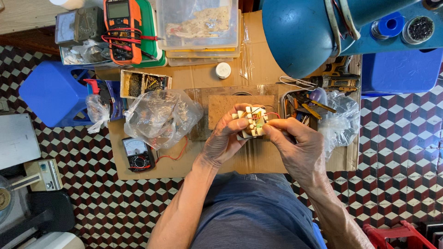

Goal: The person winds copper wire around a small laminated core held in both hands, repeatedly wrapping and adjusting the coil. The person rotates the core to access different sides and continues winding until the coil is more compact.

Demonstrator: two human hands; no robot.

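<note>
small white switch-like part (253, 122) with cream tabs and red/black leads, held at frame centre, above the cardboard sheet (194, 78) and in front of a brown board (226, 108). it is pinched from both sides: left hand (226, 138) closed round its left and lower edge, thumb on top; right hand (295, 143) closed on its right edge, fingertips (272, 125) at the red lead. no gap is seen between either grip and the part.

step judged: part is being inspected or its wiring worked by hand, mid-handling, nothing set down. next move judged to need a steady left-hand hold while fine fingertip work is done on the leads; the thin wires are easily pulled loose.

pose: both forearms are brought up from the bottom of the frame, wrists angled inward, palms turned toward each other, hands meeting over the lap.

around: crumpled clear plastic bag (161, 115) just left of the hands; analogue meter (137, 154) lower left with a red wire; orange multimeter (122, 30) at upper left; tray of hand tools (307, 106) and a second clear bag (341, 122) to the right; blue lamp shade (300, 34) at upper right; blue stool (55, 94) at left; patterned tile floor (401, 138) all round.
</note>
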